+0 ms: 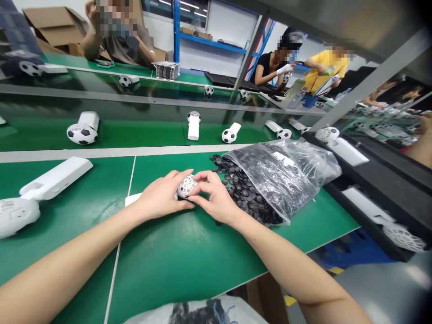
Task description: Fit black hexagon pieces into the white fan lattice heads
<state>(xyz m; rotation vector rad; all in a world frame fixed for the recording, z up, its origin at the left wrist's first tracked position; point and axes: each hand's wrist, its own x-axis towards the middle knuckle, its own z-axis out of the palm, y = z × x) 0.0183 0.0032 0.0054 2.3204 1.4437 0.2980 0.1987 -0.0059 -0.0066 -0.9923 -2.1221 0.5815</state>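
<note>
My left hand (165,193) is wrapped round a white device with an openwork ball head (187,185), low over the green work table. The device's white handle (132,199) pokes out to the left beneath my wrist. My right hand (212,195) meets the ball from the right, thumb and fingertips pinched together at its side; whatever is between them is hidden. Just right of that hand, small black pieces (248,193) spill from a clear plastic bag (290,173) lying on its side.
At the left lies another white device (56,178) with its ball head wrapped. Finished-looking soccer-ball devices (83,133) lie along the green conveyor (151,130) beyond a pale rail. A black tray (378,180) at right holds more white devices. Several people work across the line.
</note>
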